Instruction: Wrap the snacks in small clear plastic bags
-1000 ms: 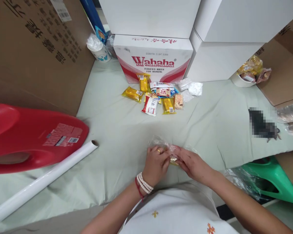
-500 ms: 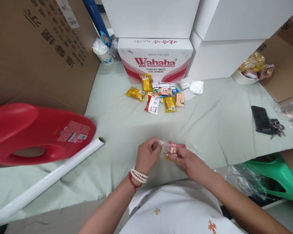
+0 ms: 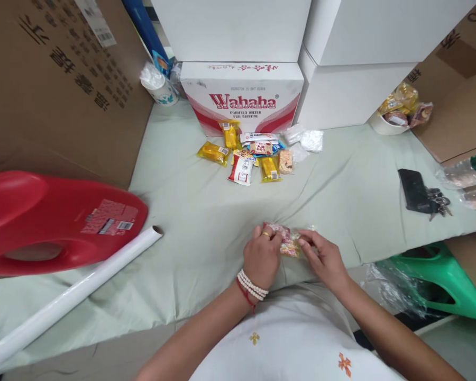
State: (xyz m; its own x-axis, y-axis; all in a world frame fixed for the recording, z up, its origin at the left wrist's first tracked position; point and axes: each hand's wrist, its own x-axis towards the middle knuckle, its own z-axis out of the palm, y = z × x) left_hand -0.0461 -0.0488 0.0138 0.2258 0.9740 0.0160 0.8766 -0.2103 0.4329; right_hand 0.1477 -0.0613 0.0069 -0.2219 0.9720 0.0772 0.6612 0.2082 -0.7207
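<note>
Two hands: left hand and right hand angle in low over the cloth, one snack bundle right there between their fingers.
Left fingers: curled down over the bundle's left end, thumb closed in against it, a secure-looking hold.
Right fingers: thumb and forefinger nearly together at the bundle's right edge, and whether they pinch the clear film or merely touch it is too small to tell.
Colours on show: red at the left fingertips, yellow nearer the wrists, in the gap between the hands.
Wrap: thin, shiny, crinkled; slippery, I'd judge, liable to slide under a loose pinch.
Weight: surely light, a fingertip job.
Give: soft outside, probably crumbly within, so hard squeezing risks breakage.
Best hold: broad faces at the left end, thumb opposing fingers, with the right fingertips minding the film's edge.
Loose snacks: clustered well beyond both sets of fingertips, by the foot of the Wahaha box.
</note>
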